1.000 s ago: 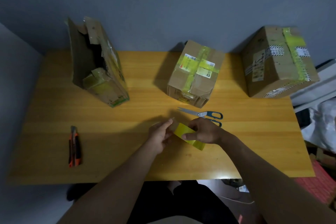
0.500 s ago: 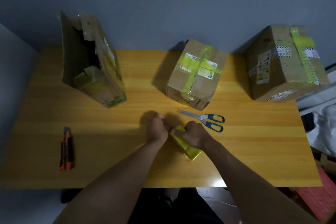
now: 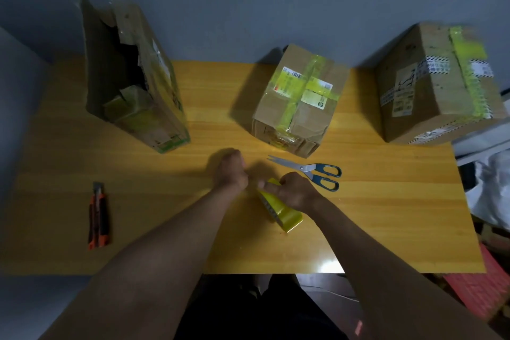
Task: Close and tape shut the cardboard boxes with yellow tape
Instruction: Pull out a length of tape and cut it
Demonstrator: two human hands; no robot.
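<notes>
Right hand (image 3: 296, 190) covers the upper part of the tape roll (image 3: 284, 214). Left hand (image 3: 231, 171) fingertips motion-blurred; its grip is indeterminate. Rightmost box (image 3: 438, 85) blurred.

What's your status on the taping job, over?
Right hand grips yellow tape roll; left hand curled beside it, grip unclear. Left box open, untaped. Scissors nearby, nothing blocking.

Yellow tape roll (image 3: 281, 211) stands on edge at the table's near middle, gripped from above; glossy band, brown core showing on its left face; open box (image 3: 132, 77) far left, tall and torn, flaps up, dark inside; middle box (image 3: 298, 99) shut, yellow tape crossing its labelled top; right box (image 3: 438, 83) at the table's far corner, tilted, shut, a yellow strip running over its top.
</notes>
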